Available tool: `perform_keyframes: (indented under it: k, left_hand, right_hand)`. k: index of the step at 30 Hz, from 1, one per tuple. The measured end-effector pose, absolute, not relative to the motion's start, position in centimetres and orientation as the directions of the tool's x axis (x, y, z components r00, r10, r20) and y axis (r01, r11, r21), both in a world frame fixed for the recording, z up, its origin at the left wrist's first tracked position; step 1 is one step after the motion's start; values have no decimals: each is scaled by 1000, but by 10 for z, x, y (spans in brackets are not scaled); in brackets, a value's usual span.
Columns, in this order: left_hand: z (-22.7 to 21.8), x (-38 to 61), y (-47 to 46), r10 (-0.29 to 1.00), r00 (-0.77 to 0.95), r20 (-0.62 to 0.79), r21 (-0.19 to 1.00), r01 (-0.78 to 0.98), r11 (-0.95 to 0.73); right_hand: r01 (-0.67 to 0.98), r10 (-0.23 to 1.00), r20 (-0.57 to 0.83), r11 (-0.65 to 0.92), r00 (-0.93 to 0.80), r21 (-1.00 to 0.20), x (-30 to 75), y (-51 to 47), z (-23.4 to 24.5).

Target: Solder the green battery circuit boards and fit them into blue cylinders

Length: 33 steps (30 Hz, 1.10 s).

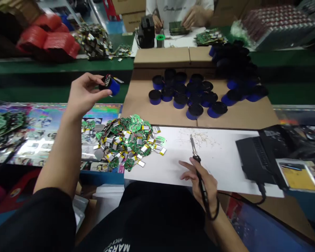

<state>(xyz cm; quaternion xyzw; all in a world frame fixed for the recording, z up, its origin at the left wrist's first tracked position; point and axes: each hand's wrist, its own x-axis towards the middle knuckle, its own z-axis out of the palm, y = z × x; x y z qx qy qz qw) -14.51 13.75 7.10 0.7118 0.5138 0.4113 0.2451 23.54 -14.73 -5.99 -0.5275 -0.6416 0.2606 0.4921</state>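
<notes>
Right hand (202, 182) is clamped on a soldering iron (198, 161) over the white paper (220, 168). Left hand (82, 94) pinches a blue can (113, 86) left of the paper, above a pile of green boards (126, 140). Many more blue cans (195, 111) stand done beyond the paper; many boards are left.

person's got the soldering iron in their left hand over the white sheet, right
Not quite: the head view shows the soldering iron in the right hand, not the left, over the white sheet. The left hand holds a blue cylinder.
</notes>
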Motion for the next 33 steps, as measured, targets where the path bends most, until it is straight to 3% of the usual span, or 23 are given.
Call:
perform_keyframes:
  k: [2,6,9,11,14,18,20,24,28,30,33]
  left_hand:
    - [55,-169,170,947,3,321,717,652,-246]
    - [21,-188,203,957,-185,222,570,821,27]
    - [9,-181,204,972,-185,142,540,838,80]
    - [9,-166,200,964,-171,201,516,855,44]
    - [15,-126,188,943,-41,330,529,836,-149]
    - [16,-52,172,909,372,186,662,636,-396]
    - [12,-23,168,892,428,144,659,631,-409]
    - [9,-5,163,931,342,128,637,691,-341]
    - [32,-26,128,931,327,162,748,575,-332]
    - [49,-39,94,896,418,151,826,445,-347]
    - [61,-47,31,743,669,-23,878,369,-306]
  right_hand:
    - [393,923,379,375,-71,-839,217,-129,-60]
    - [564,877,446,462,-177,-684,190,-95,-62]
    - [645,864,453,477,-220,-597,181,-83,-63]
    - [663,860,455,482,-232,-573,180,-80,-64]
    - [664,858,451,488,-246,-566,180,-78,-62]
    - [630,830,475,540,-292,-558,188,-72,-60]
    - [602,802,514,579,-303,-549,196,-71,-59]
    - [586,760,586,619,-281,-522,212,-71,-52]
    - [627,787,599,543,-149,-559,220,-69,-41]
    - [642,787,613,506,-70,-576,220,-65,-36]
    - [622,767,641,489,27,-612,218,-60,-29]
